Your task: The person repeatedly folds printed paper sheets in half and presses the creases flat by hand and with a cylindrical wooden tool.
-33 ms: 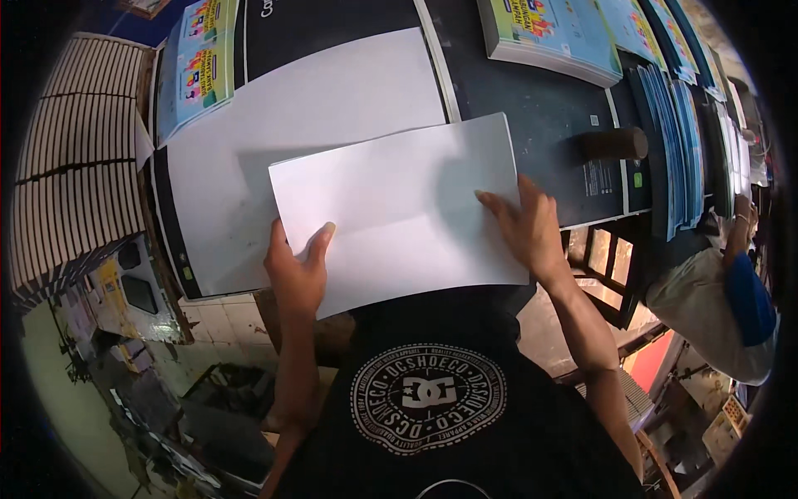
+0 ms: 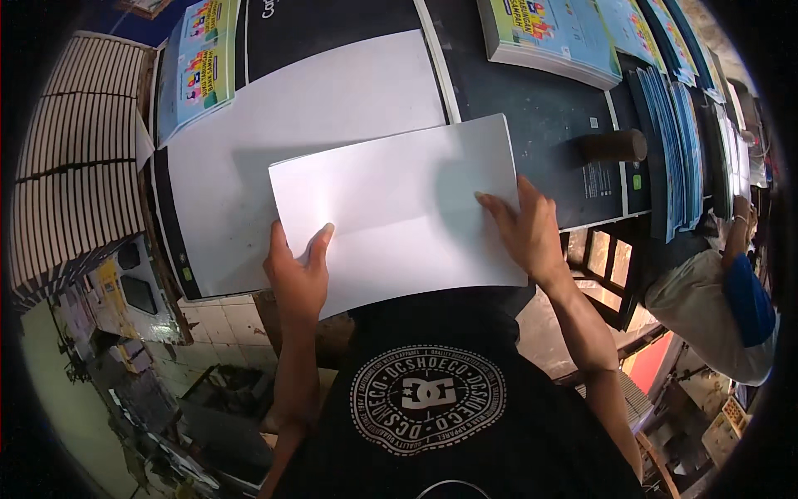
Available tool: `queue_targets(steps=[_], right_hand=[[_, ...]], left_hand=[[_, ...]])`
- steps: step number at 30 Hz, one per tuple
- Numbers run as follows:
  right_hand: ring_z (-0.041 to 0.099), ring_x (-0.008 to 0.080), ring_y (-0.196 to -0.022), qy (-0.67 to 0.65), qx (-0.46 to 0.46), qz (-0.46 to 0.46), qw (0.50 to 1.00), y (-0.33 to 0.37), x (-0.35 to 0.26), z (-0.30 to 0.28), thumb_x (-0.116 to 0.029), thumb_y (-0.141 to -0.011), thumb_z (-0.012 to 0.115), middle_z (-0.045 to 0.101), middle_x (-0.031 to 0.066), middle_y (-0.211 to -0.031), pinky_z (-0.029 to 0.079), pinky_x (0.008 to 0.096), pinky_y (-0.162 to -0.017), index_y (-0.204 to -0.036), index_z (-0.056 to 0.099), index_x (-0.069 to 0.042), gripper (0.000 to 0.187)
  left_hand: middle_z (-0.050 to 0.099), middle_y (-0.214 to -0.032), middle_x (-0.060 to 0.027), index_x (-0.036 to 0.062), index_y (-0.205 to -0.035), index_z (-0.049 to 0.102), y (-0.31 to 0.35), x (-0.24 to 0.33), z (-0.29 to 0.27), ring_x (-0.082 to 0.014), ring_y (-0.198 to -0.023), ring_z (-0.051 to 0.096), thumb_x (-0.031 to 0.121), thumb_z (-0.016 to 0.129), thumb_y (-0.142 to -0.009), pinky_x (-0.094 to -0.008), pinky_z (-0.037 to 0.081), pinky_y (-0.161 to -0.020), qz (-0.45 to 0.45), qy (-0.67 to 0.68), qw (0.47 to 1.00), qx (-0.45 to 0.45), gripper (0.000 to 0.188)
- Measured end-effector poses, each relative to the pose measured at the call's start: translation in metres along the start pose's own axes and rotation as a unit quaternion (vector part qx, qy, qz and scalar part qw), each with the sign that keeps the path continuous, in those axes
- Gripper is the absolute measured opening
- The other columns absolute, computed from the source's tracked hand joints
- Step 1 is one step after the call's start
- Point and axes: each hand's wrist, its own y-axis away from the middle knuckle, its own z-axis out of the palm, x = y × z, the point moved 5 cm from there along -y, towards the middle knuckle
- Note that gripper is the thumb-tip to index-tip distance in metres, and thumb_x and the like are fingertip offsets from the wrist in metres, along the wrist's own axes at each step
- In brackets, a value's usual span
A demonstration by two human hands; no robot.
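Note:
A thin stack of blank white paper sheets (image 2: 399,212) is held between my two hands, over the near edge of the table and slightly tilted. My left hand (image 2: 298,270) grips its left edge, thumb on top and fingers underneath. At the right edge my right hand (image 2: 529,233) pinches it the same way, its thumb lying on the top sheet. A faint crease or bend runs across the middle of the stack. Beneath and behind it, a large white sheet (image 2: 341,100) lies flat on the dark table covering (image 2: 532,108).
Colourful printed sheets (image 2: 199,66) lie at the far left, and a thick stack of printed covers (image 2: 553,37) at the far right. A brown cylinder (image 2: 615,145) rests near blue-edged booklets (image 2: 669,154). Piled paper blocks (image 2: 79,158) stand left. Another person's blue sleeve (image 2: 750,299) shows at right.

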Motion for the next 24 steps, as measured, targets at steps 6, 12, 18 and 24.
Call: queue_targets(steps=[6, 12, 18, 24], right_hand=[[0.069, 0.0135, -0.081, -0.282, -0.016, -0.001, 0.959, 0.004, -0.034, -0.038, -0.012, -0.097, 0.073, 0.075, 0.0114, -0.095, 0.056, 0.0274, -0.071, -0.118, 0.068, 0.005, 0.028], [0.070, 0.0171, -0.091, -0.234, -0.019, -0.074, 0.969, -0.008, -0.028, -0.012, -0.014, -0.092, 0.079, 0.076, 0.0118, -0.098, 0.057, 0.0311, -0.082, -0.113, 0.071, 0.004, 0.029], [0.072, 0.0204, -0.087, -0.433, -0.107, -0.089, 0.891, -0.016, -0.006, -0.044, -0.014, -0.080, 0.083, 0.075, 0.0115, -0.096, 0.057, 0.0321, -0.079, -0.109, 0.073, 0.002, 0.035], [0.065, 0.0085, -0.071, -0.146, 0.068, -0.155, 0.975, -0.026, -0.053, -0.044, -0.006, -0.097, 0.071, 0.076, 0.0023, -0.081, 0.051, 0.0221, -0.066, -0.102, 0.081, -0.001, 0.012]], left_hand=[[0.068, -0.118, -0.0128, -0.0063, -0.131, 0.057, -0.004, 0.035, -0.045, -0.0216, -0.106, 0.065, 0.006, 0.076, -0.092, -0.0369, 0.052, -0.096, -0.028, 0.188, 0.982, 0.020, 0.045], [0.067, -0.122, -0.0162, -0.0096, -0.135, 0.055, -0.009, 0.013, -0.031, -0.0191, -0.111, 0.062, 0.003, 0.078, -0.089, -0.0318, 0.049, -0.098, 0.042, 0.170, 0.979, 0.105, 0.053], [0.070, -0.107, -0.0108, -0.0002, -0.126, 0.062, -0.020, -0.024, -0.071, -0.0192, -0.098, 0.065, 0.004, 0.071, -0.090, -0.0356, 0.053, -0.083, 0.163, 0.308, 0.937, -0.020, 0.038], [0.072, -0.090, -0.0060, -0.0051, -0.096, 0.072, -0.028, 0.038, -0.044, -0.0091, -0.085, 0.062, -0.004, 0.072, -0.092, -0.0267, 0.050, -0.075, 0.106, 0.150, 0.976, 0.116, 0.004]])
